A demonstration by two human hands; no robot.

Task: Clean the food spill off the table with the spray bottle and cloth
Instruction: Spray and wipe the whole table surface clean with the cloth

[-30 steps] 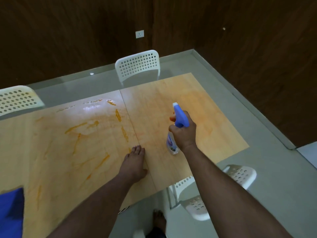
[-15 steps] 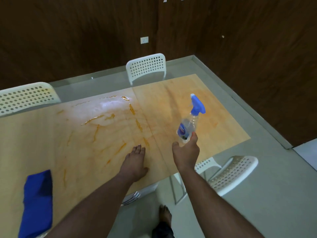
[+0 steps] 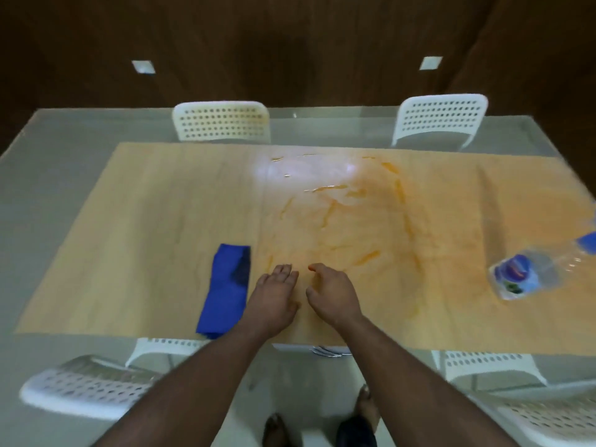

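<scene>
Orange food smears [image 3: 338, 208] streak the middle of the light wooden table [image 3: 154, 221]. A folded blue cloth [image 3: 225, 295] lies near the front edge, just left of my left hand [image 3: 274, 295], which rests flat on the table. Beside it my right hand [image 3: 332, 291] hovers with fingers loosely curled and holds nothing. The clear spray bottle [image 3: 532, 272] with a blue label and blue trigger head stands on the table at the far right, well away from both hands.
White perforated chairs stand at the far side [image 3: 222, 124] [image 3: 442, 121] and at the near side [image 3: 87, 388] [image 3: 490, 366]. A dark wooden wall rises behind. The grey floor surrounds the table, and my feet show below its front edge.
My right hand let go of the spray bottle, which now stands at the right, and came back beside my left hand. The view swung left, bringing the blue cloth close to my left hand.
</scene>
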